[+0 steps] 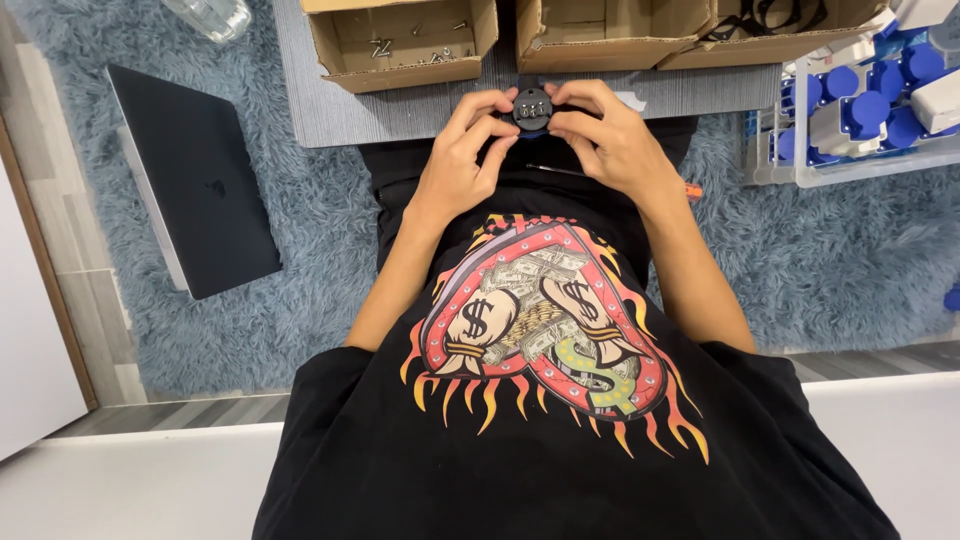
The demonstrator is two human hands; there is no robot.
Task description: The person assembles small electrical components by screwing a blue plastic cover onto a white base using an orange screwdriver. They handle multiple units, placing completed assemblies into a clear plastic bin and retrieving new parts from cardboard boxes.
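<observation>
Head view, looking straight down the torso. Small round black disc (pixel 532 108) held between both hands, just above the near edge of the grey counter (pixel 400 110). Left hand (pixel 462 160) curled to the left of the disc, fingertips (pixel 497 100) closed against its left rim and top. Right hand (pixel 610 140) curled to the right, fingertips (pixel 560 98) pressed on its right rim, thumb below. Both hands closed round the same piece, disc centred between them and touching both; small metal details visible on its face, too small to make out. Thin dark screwdriver (pixel 600 176) with an orange handle end lying across the lap just below the right hand, partly hidden by the wrist. On the counter beyond the hands: open cardboard box (pixel 400 45) on the left holding loose screws, second cardboard box (pixel 600 40) on the right, directly behind the disc. Clear rack of blue-capped white containers (pixel 860 110) well off to the right. Closed dark laptop (pixel 195 180) on the blue shaggy rug (pixel 320 240), well apart to the left. Black printed shirt (pixel 540 400) filling the lower frame.
</observation>
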